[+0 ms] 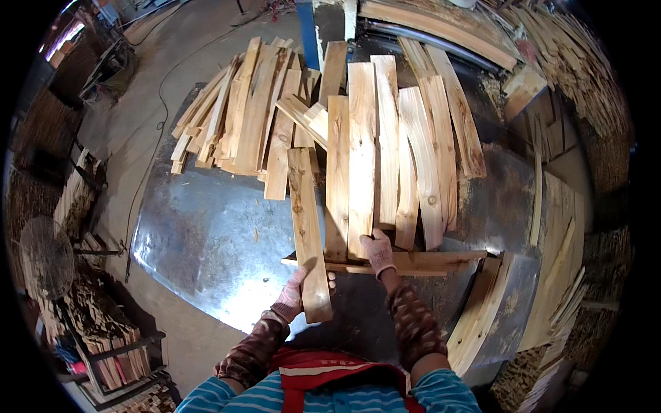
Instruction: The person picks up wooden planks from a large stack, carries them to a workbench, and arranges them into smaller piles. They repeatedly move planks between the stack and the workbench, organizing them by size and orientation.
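Clamping knotty plank [306, 224] at seven o'clock in fingers of left hand [292, 293]; touching wide plank [361, 151] at five with right hand [379, 253], cannot tell if clamped. Could drop knotty plank's far end toward twelve, from gripping near end only.

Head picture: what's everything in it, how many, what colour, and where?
Held board: 1, tan, lower middle
Other boards: many, tan, centre
Crosswise wood: some, brown, below centre
Table: 1, grey, under boards
Post: 1, blue, top middle
Cable: 1, dark, upper left
Fan: 1, grey, far left
Rack: 1, dark, lower left
Woodpile: 1, tan, upper right
Dim edges: unclear
Apron: 1, red, bottom middle
Shirt: 1, striped blue, bottom
Sleeves: 2, patterned brown, forearms
Left hand: 1, pink-gloved, gripping held board
Right hand: 1, pink-gloved, at a board's end
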A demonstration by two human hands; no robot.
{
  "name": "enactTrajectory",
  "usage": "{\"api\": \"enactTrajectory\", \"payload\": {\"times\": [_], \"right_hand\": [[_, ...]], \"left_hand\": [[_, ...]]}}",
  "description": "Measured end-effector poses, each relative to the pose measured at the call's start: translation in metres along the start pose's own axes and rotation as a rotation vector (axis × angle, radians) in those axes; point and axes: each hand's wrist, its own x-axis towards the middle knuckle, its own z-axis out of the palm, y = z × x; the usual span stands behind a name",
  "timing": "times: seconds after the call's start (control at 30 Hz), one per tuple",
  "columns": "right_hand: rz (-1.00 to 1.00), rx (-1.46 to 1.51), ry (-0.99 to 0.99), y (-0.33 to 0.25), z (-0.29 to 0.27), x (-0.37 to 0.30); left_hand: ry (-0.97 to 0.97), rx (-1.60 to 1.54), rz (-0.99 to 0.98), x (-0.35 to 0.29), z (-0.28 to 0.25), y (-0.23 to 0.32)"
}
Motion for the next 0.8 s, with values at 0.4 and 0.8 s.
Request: {"api": "enactTrajectory", "payload": {"times": [0.4, 0.8], "right_hand": [[-0.253, 0.523, -0.107, -0.077, -0.078, -0.056], [-0.334, 0.570, -0.191, -0.046, -0.070, -0.126]], "left_hand": [[0.007, -0.166, -0.103, -0.009, -0.042, 0.017], [-0.162, -0.028, 0.103, -0.087, -0.065, -0.013]]}}
